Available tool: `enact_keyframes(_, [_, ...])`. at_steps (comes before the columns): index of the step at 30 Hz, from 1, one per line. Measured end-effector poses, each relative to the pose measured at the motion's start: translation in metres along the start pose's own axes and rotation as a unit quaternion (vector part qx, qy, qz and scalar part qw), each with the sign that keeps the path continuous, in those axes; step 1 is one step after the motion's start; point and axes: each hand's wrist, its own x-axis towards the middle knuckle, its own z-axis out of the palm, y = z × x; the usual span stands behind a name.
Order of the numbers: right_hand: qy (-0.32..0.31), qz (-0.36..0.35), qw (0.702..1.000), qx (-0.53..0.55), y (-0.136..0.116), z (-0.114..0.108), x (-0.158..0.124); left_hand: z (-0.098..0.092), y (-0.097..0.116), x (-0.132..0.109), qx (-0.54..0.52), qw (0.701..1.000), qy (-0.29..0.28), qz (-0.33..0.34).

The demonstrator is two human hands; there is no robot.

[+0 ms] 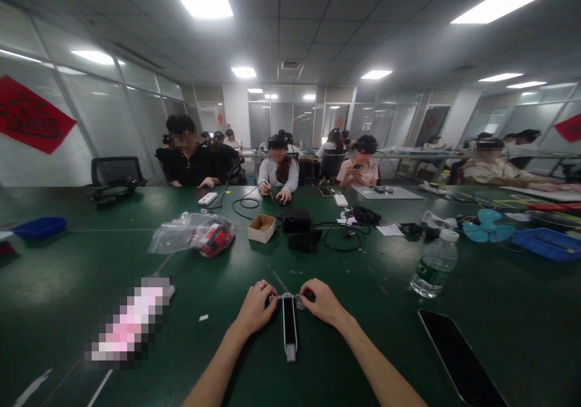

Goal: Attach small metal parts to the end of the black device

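A narrow device (289, 324) with a black face and a white rim lies lengthwise on the green table in front of me. Small greyish pieces jut out on both sides of its far end. My left hand (259, 303) is closed in a pinch at the left piece, with a ring on one finger. On the other side, my right hand (321, 302) pinches the right piece (299, 302) between thumb and fingers. Fingertips partly cover both pieces, so their exact kind cannot be made out. The device's near end tapers to a light grey tip.
To the right stand a water bottle (433, 266) and a dark phone (460, 355). Ahead are a small cardboard box (262, 228), a black box (296, 220), cables and a plastic bag (193, 234) of red and black pieces. Several people sit across the green table (218, 358).
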Motion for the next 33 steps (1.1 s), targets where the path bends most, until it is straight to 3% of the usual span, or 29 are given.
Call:
enact_keyframes(7, [0.010, -0.032, 0.999, 0.005, 0.004, 0.004, 0.000, 0.000, -0.001, 0.000, -0.001, 1.000, 0.000, 0.005])
enact_keyframes(22, [0.000, -0.016, 1.000, 0.012, -0.001, 0.006, 0.000, -0.001, 0.001, 0.001, 0.003, 1.000, -0.007, 0.005])
enact_keyframes(33, [0.012, -0.034, 0.999, -0.002, 0.012, 0.013, 0.006, -0.002, -0.001, 0.004, 0.004, 1.000, -0.003, 0.016])
